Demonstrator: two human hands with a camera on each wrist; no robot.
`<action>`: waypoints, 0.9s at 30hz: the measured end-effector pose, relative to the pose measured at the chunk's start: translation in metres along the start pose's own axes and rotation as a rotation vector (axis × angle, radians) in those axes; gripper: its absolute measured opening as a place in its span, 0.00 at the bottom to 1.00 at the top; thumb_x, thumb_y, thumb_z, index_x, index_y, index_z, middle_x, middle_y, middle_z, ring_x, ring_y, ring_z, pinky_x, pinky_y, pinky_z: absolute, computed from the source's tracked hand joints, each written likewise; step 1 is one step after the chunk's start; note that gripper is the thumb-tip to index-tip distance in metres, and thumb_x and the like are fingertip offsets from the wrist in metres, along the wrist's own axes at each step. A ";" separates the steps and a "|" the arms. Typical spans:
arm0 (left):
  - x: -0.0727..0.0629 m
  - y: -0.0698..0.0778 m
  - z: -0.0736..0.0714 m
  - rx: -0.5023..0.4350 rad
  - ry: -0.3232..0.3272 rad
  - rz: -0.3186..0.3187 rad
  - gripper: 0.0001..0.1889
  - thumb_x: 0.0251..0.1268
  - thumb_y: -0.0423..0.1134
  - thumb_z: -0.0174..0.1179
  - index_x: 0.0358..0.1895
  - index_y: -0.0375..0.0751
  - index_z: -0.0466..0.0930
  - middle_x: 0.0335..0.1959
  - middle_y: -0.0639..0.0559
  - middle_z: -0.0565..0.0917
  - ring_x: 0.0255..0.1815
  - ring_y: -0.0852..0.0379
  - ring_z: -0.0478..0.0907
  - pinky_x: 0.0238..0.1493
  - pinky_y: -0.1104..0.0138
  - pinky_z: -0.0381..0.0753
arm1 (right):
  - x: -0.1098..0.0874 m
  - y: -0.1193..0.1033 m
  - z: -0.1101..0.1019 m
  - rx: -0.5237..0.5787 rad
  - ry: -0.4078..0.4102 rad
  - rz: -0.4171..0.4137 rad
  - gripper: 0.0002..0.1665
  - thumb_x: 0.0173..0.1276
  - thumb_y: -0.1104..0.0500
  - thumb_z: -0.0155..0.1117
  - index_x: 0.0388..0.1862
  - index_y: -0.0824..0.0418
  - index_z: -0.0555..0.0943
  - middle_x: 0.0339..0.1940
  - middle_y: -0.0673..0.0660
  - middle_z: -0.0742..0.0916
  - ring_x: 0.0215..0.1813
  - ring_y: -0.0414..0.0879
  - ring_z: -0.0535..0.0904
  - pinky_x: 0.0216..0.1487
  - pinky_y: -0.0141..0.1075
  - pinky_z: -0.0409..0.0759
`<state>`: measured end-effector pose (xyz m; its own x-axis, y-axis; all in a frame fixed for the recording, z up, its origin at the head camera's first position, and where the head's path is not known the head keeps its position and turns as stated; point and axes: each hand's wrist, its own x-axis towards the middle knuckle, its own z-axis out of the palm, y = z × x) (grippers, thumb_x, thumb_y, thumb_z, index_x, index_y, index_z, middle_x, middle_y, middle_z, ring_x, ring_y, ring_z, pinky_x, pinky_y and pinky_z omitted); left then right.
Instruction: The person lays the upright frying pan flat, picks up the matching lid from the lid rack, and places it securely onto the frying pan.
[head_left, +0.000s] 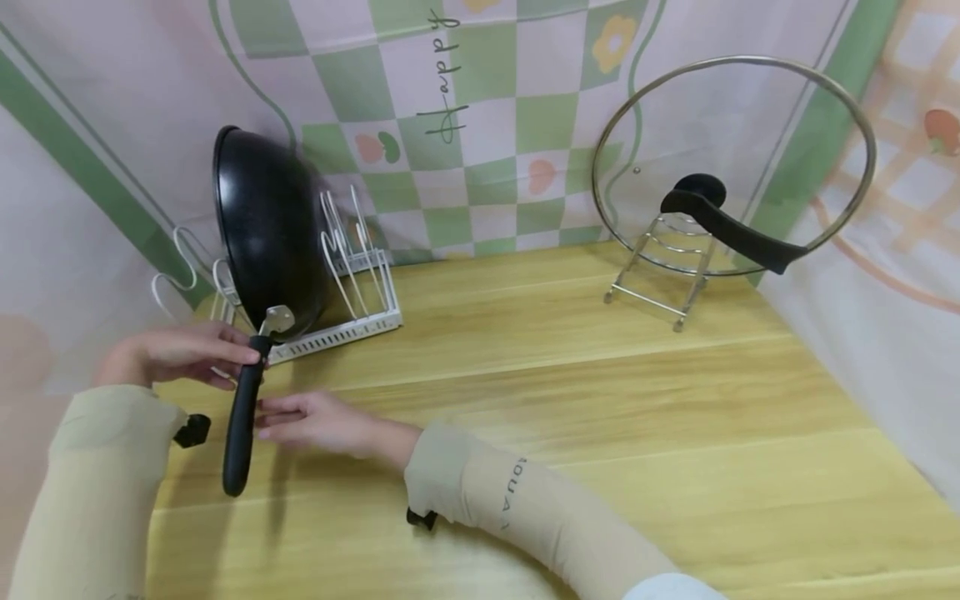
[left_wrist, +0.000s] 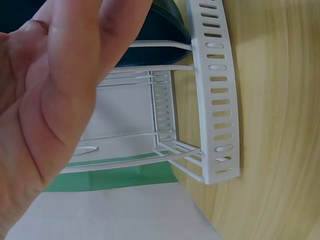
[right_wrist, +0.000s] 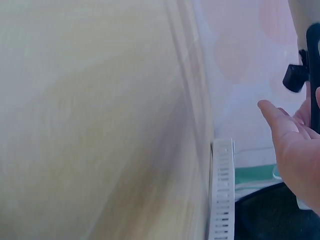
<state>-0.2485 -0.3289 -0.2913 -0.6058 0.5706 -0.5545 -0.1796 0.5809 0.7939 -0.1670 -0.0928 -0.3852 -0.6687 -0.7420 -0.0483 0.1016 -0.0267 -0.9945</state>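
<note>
A black wok (head_left: pixel 262 225) stands on its side in a white wire rack (head_left: pixel 337 337) at the left of the table. Its black handle (head_left: pixel 240 433) points toward me and slants down. My left hand (head_left: pixel 187 350) is at the upper end of the handle, its fingertips against it near the metal joint. From the other side my right hand (head_left: pixel 315 423) reaches in with fingers extended, the tips at or just behind the handle's middle. In the left wrist view, the left palm (left_wrist: pixel 55 90) is beside the rack, and the fingertips are cut off.
A round glass lid (head_left: pixel 757 142) with a black handle (head_left: pixel 742 237) leans upright on a small metal stand (head_left: pixel 648 292) at the back right. Patterned cloth (head_left: pixel 487 125) hangs behind the wooden table (head_left: pixel 600 375). White wire loops (head_left: pixel 176 279) stick out at the rack's left.
</note>
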 end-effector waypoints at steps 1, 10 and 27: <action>0.000 0.000 0.001 -0.002 0.001 0.004 0.11 0.81 0.38 0.51 0.47 0.43 0.84 0.41 0.52 0.87 0.44 0.57 0.85 0.50 0.61 0.85 | 0.000 0.000 0.002 0.018 -0.004 0.009 0.28 0.77 0.66 0.61 0.73 0.68 0.71 0.66 0.57 0.83 0.57 0.37 0.83 0.56 0.31 0.80; 0.001 -0.002 0.006 -0.008 0.049 0.005 0.12 0.79 0.39 0.51 0.54 0.31 0.70 0.43 0.49 0.88 0.45 0.54 0.86 0.52 0.61 0.84 | -0.003 -0.004 0.006 0.310 -0.081 0.073 0.31 0.79 0.68 0.52 0.78 0.70 0.62 0.62 0.70 0.82 0.62 0.62 0.81 0.55 0.43 0.84; 0.001 -0.009 0.006 -0.065 -0.035 0.055 0.13 0.82 0.38 0.46 0.55 0.39 0.81 0.51 0.48 0.84 0.53 0.51 0.85 0.55 0.62 0.83 | -0.004 -0.012 0.019 0.433 -0.089 0.122 0.36 0.76 0.73 0.55 0.80 0.65 0.59 0.58 0.72 0.84 0.61 0.70 0.79 0.52 0.46 0.85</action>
<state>-0.2428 -0.3306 -0.3004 -0.5889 0.6215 -0.5167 -0.1972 0.5095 0.8376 -0.1514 -0.1022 -0.3712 -0.5686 -0.8114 -0.1352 0.4865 -0.1992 -0.8507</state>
